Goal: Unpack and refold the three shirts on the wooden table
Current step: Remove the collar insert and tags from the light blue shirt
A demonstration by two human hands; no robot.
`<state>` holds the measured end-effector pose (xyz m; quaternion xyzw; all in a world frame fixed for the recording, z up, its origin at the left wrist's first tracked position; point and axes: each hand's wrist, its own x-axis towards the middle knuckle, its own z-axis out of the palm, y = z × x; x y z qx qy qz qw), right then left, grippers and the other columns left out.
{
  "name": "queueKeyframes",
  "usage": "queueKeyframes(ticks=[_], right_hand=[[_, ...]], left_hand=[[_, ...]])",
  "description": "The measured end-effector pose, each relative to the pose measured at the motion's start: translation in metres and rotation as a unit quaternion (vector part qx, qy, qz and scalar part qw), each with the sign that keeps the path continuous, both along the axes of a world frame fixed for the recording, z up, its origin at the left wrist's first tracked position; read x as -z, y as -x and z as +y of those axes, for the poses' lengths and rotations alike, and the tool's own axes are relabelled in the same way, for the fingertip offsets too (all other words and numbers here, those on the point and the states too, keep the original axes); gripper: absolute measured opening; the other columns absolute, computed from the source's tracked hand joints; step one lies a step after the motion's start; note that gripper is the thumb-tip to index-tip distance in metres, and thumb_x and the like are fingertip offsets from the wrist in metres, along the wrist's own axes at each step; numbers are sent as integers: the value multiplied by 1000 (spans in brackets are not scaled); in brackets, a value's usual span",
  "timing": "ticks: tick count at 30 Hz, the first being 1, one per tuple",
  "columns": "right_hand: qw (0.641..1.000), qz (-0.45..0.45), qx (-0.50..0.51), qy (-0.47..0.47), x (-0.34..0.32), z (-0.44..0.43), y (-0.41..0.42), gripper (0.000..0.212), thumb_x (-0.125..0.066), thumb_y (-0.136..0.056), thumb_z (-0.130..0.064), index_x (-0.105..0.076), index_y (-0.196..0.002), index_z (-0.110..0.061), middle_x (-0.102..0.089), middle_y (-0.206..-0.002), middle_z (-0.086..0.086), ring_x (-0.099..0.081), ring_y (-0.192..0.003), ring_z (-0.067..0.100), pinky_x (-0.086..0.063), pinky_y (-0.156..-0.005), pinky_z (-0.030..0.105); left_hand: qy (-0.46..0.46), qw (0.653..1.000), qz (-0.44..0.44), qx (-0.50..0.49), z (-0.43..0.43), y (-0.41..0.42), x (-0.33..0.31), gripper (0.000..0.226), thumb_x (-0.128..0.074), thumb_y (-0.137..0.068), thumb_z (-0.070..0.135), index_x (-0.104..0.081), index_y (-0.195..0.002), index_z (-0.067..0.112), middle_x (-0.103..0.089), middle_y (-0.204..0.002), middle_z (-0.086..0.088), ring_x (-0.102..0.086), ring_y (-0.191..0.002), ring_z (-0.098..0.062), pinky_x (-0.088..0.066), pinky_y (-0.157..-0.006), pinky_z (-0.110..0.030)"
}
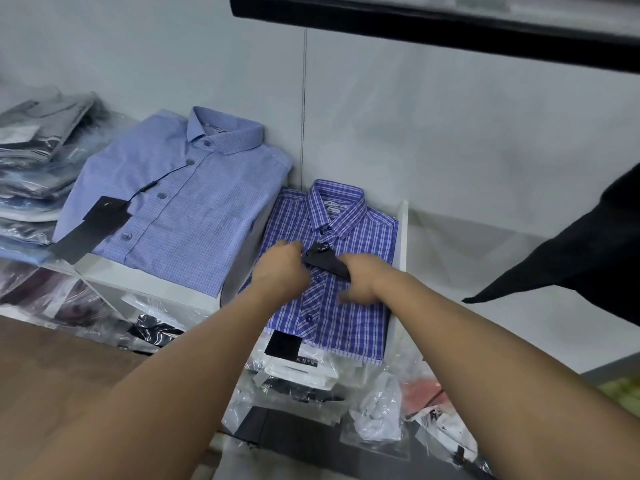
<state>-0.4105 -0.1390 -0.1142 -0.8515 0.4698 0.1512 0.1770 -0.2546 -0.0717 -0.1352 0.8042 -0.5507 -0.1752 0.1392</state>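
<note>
The fingers of the right hand (360, 285) hold the lower end of a black tag (327, 263). Those of the left hand (280, 268) curl at its upper end, but blur hides whether they grip it. The tag lies on the folded checked shirt (346, 323), which sits on a white shelf (401, 237) beside the light-blue shirt (180, 209). This looks like the finishing of a refold. Next, the tag probably needs laying flat without disturbing the folds.

Plaid shirt (346, 327) and pale blue shirt (194, 216): matt woven cloth. Tag (325, 263): matt black card. Bags (377, 410), lower centre: glossy, crinkled clear plastic. Table (52, 368), lower left: smooth brown wood.
</note>
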Motion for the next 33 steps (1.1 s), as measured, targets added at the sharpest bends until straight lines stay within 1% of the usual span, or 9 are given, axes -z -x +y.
queueKeyframes(ticks=[2,4,10,12,16,23,28,30,33], right_hand=[[990,-123,58,24,-12,2,-7,52,-70,-91,-32,-54,-138,-16,-63,-129,8,-61,-112,26,-53,-93,36],[963,-241,118,16,-25,6,-19,38,-62,-96,-29,-61,-130,-13,-66,-124,8,-63,-111,26,-52,-95,37],[901,-382,176,-110,-55,38,-75,42,-58,-99,-35,-63,-117,2,-62,-87,9,-62,-80,25,-58,-88,53],[879,-402,197,-164,-60,49,-94,43,-57,-101,-35,-60,-118,5,-61,-87,13,-66,-85,28,-60,-87,51],[841,-415,233,-259,-65,66,-125,22,-54,-104,-30,-54,-86,-17,-60,-89,5,-66,-87,24,-59,-88,38],[827,-443,248,-242,-53,75,-166,8,-62,-96,-24,-66,-100,-18,-72,-107,4,-71,-96,24,-63,-76,40],[853,-415,265,-172,-37,63,-178,20,-67,-81,-22,-70,-94,-7,-74,-96,9,-71,-91,31,-61,-79,55],[853,-414,276,-157,-32,56,-180,19,-65,-81,-17,-70,-93,-2,-73,-94,11,-71,-89,32,-60,-79,57],[829,-425,311,-189,-44,64,-182,19,-64,-82,-13,-69,-97,-3,-72,-100,13,-71,-94,34,-60,-79,59]], left_hand=[[87,996,3,-21,4,0,-15,38,-55,-95,14,-57,-133,12,-54,-132,-12,-60,-103,-30,-48,-79,-37],[172,984,4,-39,11,-7,-32,34,-53,-95,13,-60,-128,10,-57,-128,-13,-60,-101,-31,-50,-81,-40],[279,946,-46,-155,47,-71,-62,31,-54,-93,17,-62,-122,10,-63,-120,-15,-58,-103,-39,-48,-82,-46],[219,945,-80,-229,62,-102,-58,34,-55,-92,21,-60,-125,12,-59,-127,-17,-51,-116,-41,-41,-94,-48],[74,932,-12,-354,94,-140,-47,48,-54,-92,37,-45,-134,16,-33,-141,-19,-27,-134,-44,-29,-106,-58],[122,912,83,-382,104,-164,-61,66,-65,-91,42,-36,-140,10,-23,-149,-21,-21,-137,-46,-33,-105,-49],[118,902,68,-410,107,-186,-56,85,-66,-82,55,-25,-149,22,-12,-158,-16,-14,-142,-45,-27,-109,-64],[131,884,122,-433,108,-195,-56,95,-64,-82,62,-16,-154,23,-1,-162,-16,-12,-144,-49,-27,-110,-67],[165,816,253,-493,106,-207,-58,104,-70,-83,56,-7,-157,18,-7,-159,-20,-38,-132,-48,-44,-103,-57]])
